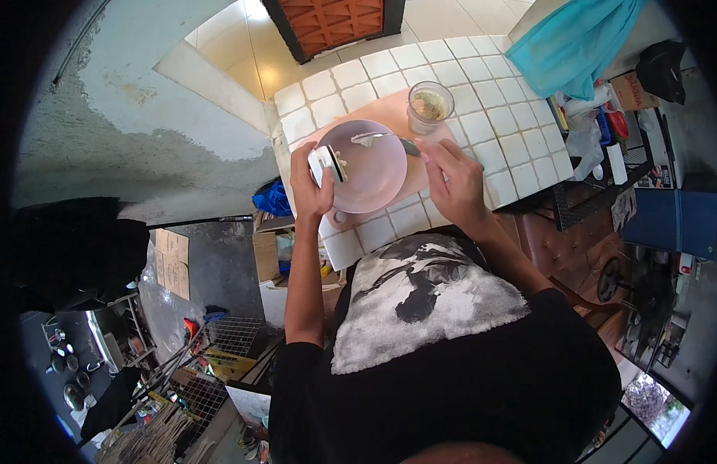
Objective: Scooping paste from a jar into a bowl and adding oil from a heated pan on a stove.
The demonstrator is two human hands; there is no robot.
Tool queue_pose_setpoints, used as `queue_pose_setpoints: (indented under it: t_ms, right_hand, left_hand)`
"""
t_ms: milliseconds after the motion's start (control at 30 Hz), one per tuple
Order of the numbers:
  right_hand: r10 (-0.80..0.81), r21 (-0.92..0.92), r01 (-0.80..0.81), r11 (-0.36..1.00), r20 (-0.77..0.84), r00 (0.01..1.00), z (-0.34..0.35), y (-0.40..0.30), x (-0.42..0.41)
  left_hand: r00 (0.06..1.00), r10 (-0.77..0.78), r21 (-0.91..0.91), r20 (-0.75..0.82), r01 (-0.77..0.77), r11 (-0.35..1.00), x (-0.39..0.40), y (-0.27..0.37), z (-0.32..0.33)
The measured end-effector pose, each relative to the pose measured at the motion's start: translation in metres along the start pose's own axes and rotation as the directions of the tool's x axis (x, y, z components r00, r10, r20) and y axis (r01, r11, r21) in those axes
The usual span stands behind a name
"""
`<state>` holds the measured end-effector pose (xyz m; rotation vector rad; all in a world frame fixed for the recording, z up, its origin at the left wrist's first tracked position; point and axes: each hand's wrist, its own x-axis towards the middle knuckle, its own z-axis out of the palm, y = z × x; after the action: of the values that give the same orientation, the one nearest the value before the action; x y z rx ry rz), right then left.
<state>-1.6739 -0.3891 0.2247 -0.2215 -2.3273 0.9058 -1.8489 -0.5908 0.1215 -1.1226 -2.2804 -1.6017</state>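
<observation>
A pinkish bowl [378, 168] stands on a pink cutting board [387, 109] on the tiled counter. At the bowl's left edge, my left hand [312, 185] grips a small white object with a dark rim [325, 165], tilted over the bowl, with pale food at its rim. What this object is I cannot tell for certain. My right hand [454, 182] holds a utensil by its dark green handle [409, 147]; its metal end reaches over the bowl and carries some pale food. A clear glass [428, 116] with pale greenish contents sits on the board's far right part.
White tiles [509, 136] surround the board. A turquoise cloth [570, 49] hangs at the counter's far right corner, beside a rack of plastic bags and containers. A rough wall [207, 110] rises at the left. Below it are a blue plastic bag [272, 199] and a cardboard box [266, 255].
</observation>
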Motion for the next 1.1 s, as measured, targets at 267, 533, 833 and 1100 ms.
queue_pose_setpoints:
  t_ms: [267,533,833,1100]
  right_hand:
    - [0.09,-0.203,-0.038,0.978,0.254,0.963,0.04,0.041,-0.032]
    - [0.182,-0.222,-0.128,0.967,0.243,0.953,0.049,0.047,-0.035]
    - [0.228,-0.095,-0.212,0.973,0.221,0.948,0.047,0.046,-0.036]
    - [0.206,-0.023,-0.205,0.978,0.179,0.962,0.045,0.048,-0.03]
  left_hand:
    - [1.0,0.011,-0.026,-0.022,-0.012,1.0,0.004,0.007,0.001]
    - [1.0,0.014,-0.015,-0.023,-0.014,1.0,0.002,0.009,-0.001]
    - [0.997,-0.074,-0.114,-0.026,0.071,0.991,-0.002,0.008,0.002]
    - [0.959,-0.273,-0.335,0.079,0.284,0.898,0.013,0.01,0.0]
